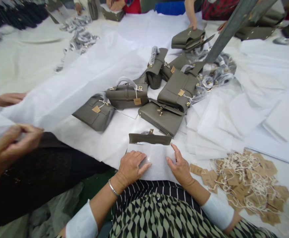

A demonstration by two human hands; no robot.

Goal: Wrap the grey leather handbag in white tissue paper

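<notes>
At the near edge of the table (104,142), between and just beyond both hands: an olive-grey handbag (144,139), largely hidden under a white sheet (158,167). Smooth and plain in finish, straight along the visible flap (134,138), with a gold-coloured clasp (151,131) at the middle of the far rim. Long axis from left to right, roughly along the near edge; flap toward the far side of the table, away from the wearer. Impossible to tell, under the sheet, whether upright or lying flat. On the left part of the sheet, the left hand (133,164), palm down, with fingers close together and slightly bent, thumb out to the side. At the right part, the right hand (180,165), loosely spread, with thumb at the sheet and forefinger stretched toward the right corner of the flap. Just past that corner, a similar bag (159,119), set at a slant, with gold-coloured fittings. Beside the right hand, a heap of tan tags (240,190). Off to the left, a co-worker's hand (18,145), pinching a larger sheet (72,89).
</notes>
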